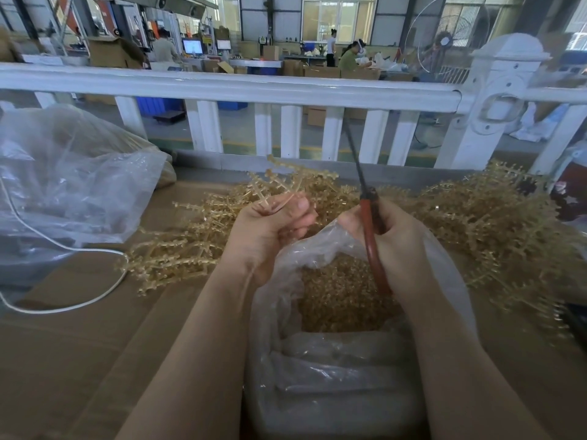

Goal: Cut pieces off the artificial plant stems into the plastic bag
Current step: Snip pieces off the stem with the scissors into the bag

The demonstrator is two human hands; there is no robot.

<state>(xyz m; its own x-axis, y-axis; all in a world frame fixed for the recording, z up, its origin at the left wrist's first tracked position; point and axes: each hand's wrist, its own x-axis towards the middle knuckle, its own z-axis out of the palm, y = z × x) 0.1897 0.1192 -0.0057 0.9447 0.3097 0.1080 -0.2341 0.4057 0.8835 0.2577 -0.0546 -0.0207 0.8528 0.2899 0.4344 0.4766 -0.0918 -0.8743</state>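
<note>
left hand (273, 223): grips stem bunch (279, 185) above bag mouth, so offcuts drop in
right hand (390, 239): clasps scissors (368, 223), blades up, frame centre
plastic bag (317, 360): open below both

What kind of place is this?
Probably a factory or workshop. Behind the white railing are stacked cardboard boxes, machines with screens and other workers, and the bench holds heaps of plastic stems.

Both bare forearms reach away from the near edge. The left hand (273, 223) has its fingers curled in a tight grip, thumb uppermost. The right hand (394, 242), just beside it, is likewise clenched.
</note>
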